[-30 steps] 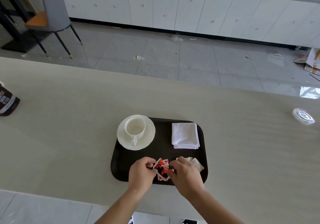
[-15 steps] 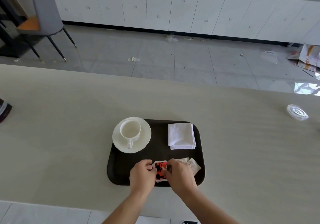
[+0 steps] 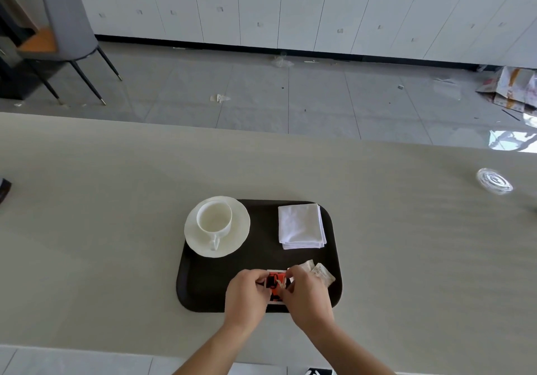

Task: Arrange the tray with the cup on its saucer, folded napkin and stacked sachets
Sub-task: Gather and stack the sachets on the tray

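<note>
A dark brown tray [image 3: 203, 287] lies on the beige counter. On its far left a white cup [image 3: 214, 218] stands on a white saucer [image 3: 238, 235]. A folded white napkin [image 3: 300, 226] lies at the tray's far right. At the tray's near edge my left hand [image 3: 247, 296] and my right hand [image 3: 308, 293] pinch a small pile of red-and-black sachets [image 3: 276, 283] from both sides. Two pale sachets [image 3: 321, 274] lie loose just right of my right hand. The lower part of the red pile is hidden by my fingers.
A clear plastic lid [image 3: 494, 181] rests on the counter at the far right. A dark object [image 3: 4, 188] pokes in at the left edge. Beyond the counter's far edge are a tiled floor, a grey chair [image 3: 66, 26] and white cabinets.
The fanned red sachets have been squared into a neater pile between my hands. The view has shifted slightly, and the dark object at the left has slid almost out of frame.
</note>
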`<state>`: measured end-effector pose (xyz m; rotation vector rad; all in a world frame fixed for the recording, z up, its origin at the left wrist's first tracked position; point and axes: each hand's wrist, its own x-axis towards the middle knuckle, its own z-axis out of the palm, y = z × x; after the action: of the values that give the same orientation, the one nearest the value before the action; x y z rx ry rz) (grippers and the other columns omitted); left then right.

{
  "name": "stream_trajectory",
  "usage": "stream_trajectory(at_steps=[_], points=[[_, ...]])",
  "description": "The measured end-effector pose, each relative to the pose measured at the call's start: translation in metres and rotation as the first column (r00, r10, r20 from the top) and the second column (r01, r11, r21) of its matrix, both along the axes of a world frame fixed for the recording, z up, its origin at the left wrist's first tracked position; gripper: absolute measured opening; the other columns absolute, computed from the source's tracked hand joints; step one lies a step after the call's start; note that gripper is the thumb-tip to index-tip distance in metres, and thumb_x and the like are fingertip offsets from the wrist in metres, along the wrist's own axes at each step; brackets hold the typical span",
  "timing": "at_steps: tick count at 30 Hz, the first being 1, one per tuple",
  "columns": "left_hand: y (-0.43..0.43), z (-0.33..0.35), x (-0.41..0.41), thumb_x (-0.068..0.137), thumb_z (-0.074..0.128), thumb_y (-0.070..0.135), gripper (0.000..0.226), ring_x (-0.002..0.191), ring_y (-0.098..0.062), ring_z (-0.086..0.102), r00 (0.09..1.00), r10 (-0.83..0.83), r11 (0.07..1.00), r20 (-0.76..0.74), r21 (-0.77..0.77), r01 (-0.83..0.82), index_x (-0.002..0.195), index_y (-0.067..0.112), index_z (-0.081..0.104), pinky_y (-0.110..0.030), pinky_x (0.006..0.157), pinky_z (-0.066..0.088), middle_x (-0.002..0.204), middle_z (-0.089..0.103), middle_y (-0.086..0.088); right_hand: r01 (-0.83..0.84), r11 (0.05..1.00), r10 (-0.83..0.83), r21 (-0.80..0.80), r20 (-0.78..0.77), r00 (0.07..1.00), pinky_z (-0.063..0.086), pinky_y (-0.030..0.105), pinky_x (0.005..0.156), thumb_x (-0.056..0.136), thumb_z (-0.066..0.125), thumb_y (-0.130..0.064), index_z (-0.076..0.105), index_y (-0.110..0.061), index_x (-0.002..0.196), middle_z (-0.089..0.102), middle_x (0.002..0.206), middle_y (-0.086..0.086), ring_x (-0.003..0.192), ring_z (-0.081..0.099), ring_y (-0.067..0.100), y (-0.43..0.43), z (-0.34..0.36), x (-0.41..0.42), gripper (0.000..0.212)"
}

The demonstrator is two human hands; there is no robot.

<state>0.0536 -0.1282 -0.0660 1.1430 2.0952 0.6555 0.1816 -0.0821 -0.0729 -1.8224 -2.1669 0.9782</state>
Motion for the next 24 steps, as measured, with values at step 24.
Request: stream_trajectory(at_steps=[24], points=[[-0.008,-0.029,-0.02,0.074,0.077,0.035,0.025,0.094,-0.015,0.056,0.84,-0.369,0.854,-0.397,0.212,0.476,0.098,0.034,0.07,-0.031,0.073,0.046,0.104,0.059,0.008,-0.643,0.734,0.557,0.218,0.349,0.754,0.05,0.032,0.078,0.089,0.064,-0.02,0.065,-0.025,0.107,0.055,0.107,-0.004,0.1,0.048,0.021,0.056,0.005,0.029,0.018]])
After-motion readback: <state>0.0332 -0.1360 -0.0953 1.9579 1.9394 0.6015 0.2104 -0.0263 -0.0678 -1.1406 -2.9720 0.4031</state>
